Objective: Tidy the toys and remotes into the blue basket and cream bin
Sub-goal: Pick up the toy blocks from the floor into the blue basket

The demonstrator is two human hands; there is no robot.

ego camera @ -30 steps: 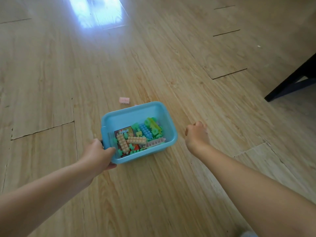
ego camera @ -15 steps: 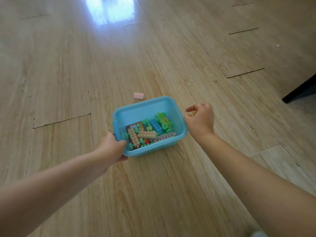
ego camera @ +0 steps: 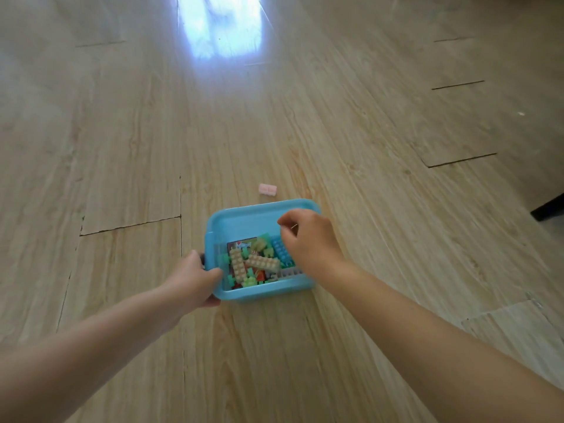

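Observation:
A blue basket (ego camera: 244,219) sits on the wooden floor and holds several pastel building bricks (ego camera: 262,262) and a picture card (ego camera: 241,244). My left hand (ego camera: 195,277) grips the basket's near left corner. Over the right side of the basket hovers my right hand (ego camera: 308,239), fingers curled and pinched together; whether anything small is between them is hidden. A pink brick (ego camera: 268,189) lies on the floor just beyond the basket's far rim. No cream bin or remotes are in view.
Wooden plank floor (ego camera: 366,148) stretches all around, with a bright window reflection (ego camera: 222,22) at the top. A dark furniture leg (ego camera: 549,206) pokes in at the right edge.
My right hand has moved left from the floor beside the basket to above its right side. The view has shifted so the basket sits further right. My left hand keeps its grip.

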